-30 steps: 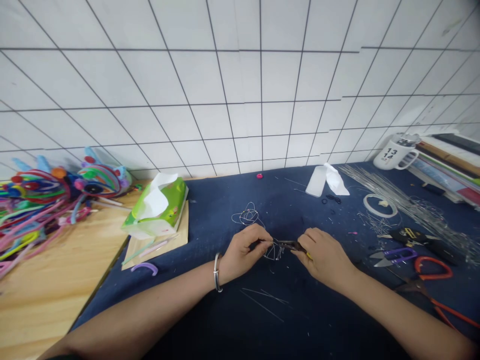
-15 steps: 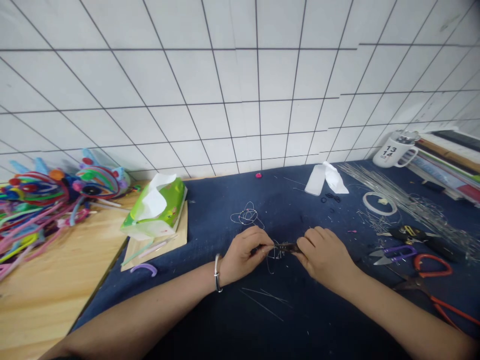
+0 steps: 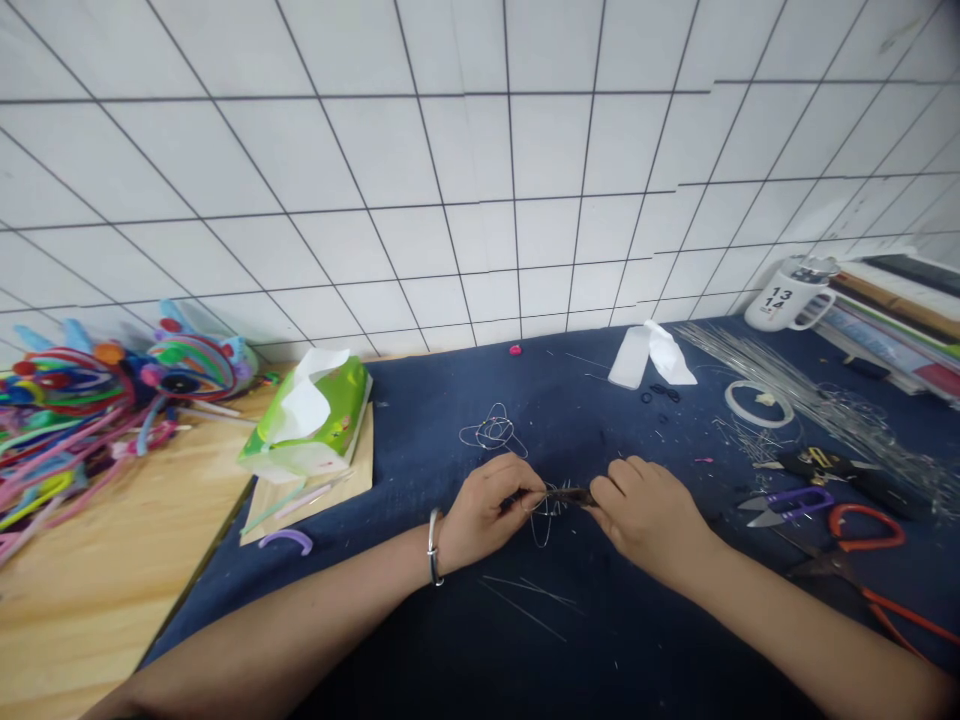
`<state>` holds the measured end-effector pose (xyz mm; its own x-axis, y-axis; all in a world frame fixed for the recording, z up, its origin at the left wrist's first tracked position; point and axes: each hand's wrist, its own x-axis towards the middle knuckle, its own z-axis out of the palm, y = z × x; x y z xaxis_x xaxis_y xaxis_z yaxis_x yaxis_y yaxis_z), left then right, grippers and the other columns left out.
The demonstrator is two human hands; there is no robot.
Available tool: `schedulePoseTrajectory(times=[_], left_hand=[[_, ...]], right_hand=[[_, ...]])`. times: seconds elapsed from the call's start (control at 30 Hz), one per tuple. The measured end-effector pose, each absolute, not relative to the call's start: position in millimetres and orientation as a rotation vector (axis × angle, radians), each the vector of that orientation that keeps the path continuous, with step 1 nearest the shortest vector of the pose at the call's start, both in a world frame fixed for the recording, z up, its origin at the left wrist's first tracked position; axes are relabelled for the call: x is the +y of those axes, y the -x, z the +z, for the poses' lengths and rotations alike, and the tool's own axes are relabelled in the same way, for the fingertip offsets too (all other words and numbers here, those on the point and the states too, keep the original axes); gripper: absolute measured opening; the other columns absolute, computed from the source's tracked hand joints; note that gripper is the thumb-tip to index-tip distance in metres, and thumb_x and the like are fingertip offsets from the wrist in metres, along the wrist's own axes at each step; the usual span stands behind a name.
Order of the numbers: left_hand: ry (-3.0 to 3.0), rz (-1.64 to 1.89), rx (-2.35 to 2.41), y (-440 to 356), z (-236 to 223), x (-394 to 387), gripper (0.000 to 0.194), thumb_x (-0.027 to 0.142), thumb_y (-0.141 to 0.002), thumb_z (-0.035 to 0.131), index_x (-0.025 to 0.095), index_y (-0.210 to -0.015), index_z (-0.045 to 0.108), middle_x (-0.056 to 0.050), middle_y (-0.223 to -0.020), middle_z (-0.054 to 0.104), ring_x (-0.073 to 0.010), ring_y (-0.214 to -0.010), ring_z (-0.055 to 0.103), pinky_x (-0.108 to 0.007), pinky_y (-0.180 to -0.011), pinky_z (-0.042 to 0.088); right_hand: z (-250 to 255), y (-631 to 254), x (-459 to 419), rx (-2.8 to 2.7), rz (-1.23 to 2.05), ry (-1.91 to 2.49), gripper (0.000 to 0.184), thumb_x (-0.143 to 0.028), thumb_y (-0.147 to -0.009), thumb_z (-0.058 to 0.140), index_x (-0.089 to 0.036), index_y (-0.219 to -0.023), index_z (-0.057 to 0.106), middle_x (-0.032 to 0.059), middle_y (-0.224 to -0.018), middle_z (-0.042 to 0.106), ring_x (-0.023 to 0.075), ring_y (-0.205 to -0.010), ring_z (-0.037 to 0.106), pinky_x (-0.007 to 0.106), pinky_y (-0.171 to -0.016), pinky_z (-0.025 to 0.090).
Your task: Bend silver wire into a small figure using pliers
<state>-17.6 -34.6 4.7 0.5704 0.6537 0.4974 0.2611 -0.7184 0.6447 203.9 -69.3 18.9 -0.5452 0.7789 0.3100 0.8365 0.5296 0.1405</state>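
Observation:
Thin silver wire [image 3: 543, 530], bent into loops, hangs at the fingertips of my left hand [image 3: 495, 503], which is closed in a pinch on it. Dark pliers [image 3: 571, 495] are gripped in my right hand [image 3: 645, 508]; their jaws point left and meet the wire close to my left fingertips. Their handles are mostly hidden in my palm. Behind my hands lies another tangle of fine wire [image 3: 495, 430]. Several straight wire pieces [image 3: 532, 592] rest on the dark blue cloth [image 3: 420, 430] in front of me.
To the right lie orange-handled scissors [image 3: 866, 530], purple snips [image 3: 787, 505], black-handled cutters [image 3: 817, 463], a white ring [image 3: 757, 405] and a long wire bundle [image 3: 810, 390]. A white mug [image 3: 784, 298] stands behind. At left are a green tissue pack [image 3: 322, 410] and colourful pipe-cleaner fish [image 3: 195, 362].
The plier jaws have shifted slightly left, nearer my left fingertips, and the hanging wire loop has swung a little. Both hands keep their grips. The view has moved very slightly.

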Motion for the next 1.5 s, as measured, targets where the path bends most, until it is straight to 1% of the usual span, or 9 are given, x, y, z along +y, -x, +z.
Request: schedulePoseTrajectory(times=[0.2,0.4,0.9,1.13,1.37,1.5], left_hand=[[-2.291,0.966,0.698,18.2,5.0,-33.6,0.011,0.014,-0.084,0.044,0.015,-0.084,0.056,-0.004,-0.076,0.057,-0.0135,-0.073,0.052,-0.029,-0.068,0.044],[-2.282,0.94,0.66,18.8,2.7,-32.1,0.011,0.012,-0.083,0.045,0.015,-0.085,0.055,-0.004,-0.077,0.057,-0.0138,-0.073,0.052,-0.029,-0.068,0.044],[-2.311,0.937,0.594,20.0,0.4,-32.5,0.013,0.008,-0.082,0.045,0.015,-0.089,0.054,-0.004,-0.08,0.057,-0.0134,-0.076,0.051,-0.029,-0.069,0.043],[-2.312,0.938,0.593,19.4,1.9,-32.4,0.013,0.008,-0.082,0.045,0.015,-0.089,0.054,-0.004,-0.08,0.057,-0.0134,-0.076,0.051,-0.029,-0.07,0.043],[-2.309,0.932,0.61,19.5,2.4,-33.3,0.012,0.009,-0.082,0.046,0.015,-0.089,0.054,-0.004,-0.08,0.057,-0.0137,-0.076,0.051,-0.029,-0.07,0.044],[-2.268,0.982,0.656,18.7,3.8,-33.9,0.013,0.01,-0.082,0.048,0.016,-0.092,0.055,-0.005,-0.083,0.057,-0.0139,-0.079,0.052,-0.03,-0.072,0.044]], right_hand=[[18.1,-203.8,-68.8,-2.595,-0.369,1.401,0.014,-0.031,-0.081,0.044,-0.02,-0.071,0.044,0.0016,-0.069,0.043,0.0158,-0.066,0.036,0.03,-0.058,0.021],[20.5,-204.3,-68.9,-2.637,-0.322,1.431,0.013,-0.03,-0.082,0.043,-0.021,-0.074,0.044,0.0018,-0.072,0.044,0.0168,-0.068,0.038,0.03,-0.059,0.021],[20.5,-205.6,-70.1,-2.678,-0.262,1.43,0.014,-0.032,-0.082,0.043,-0.021,-0.073,0.042,0.0015,-0.072,0.046,0.016,-0.066,0.039,0.029,-0.055,0.018],[20.8,-205.0,-68.6,-2.681,-0.249,1.426,0.014,-0.032,-0.082,0.043,-0.02,-0.074,0.044,0.0014,-0.072,0.047,0.0155,-0.065,0.04,0.029,-0.054,0.019],[20.0,-205.7,-67.9,-2.662,-0.273,1.404,0.014,-0.031,-0.081,0.045,-0.02,-0.073,0.045,0.0013,-0.071,0.047,0.0146,-0.064,0.039,0.028,-0.054,0.02],[16.5,-208.6,-64.3,-2.632,-0.345,1.385,0.016,-0.031,-0.082,0.043,-0.02,-0.07,0.043,0.0009,-0.069,0.045,0.0147,-0.064,0.037,0.029,-0.056,0.02]])
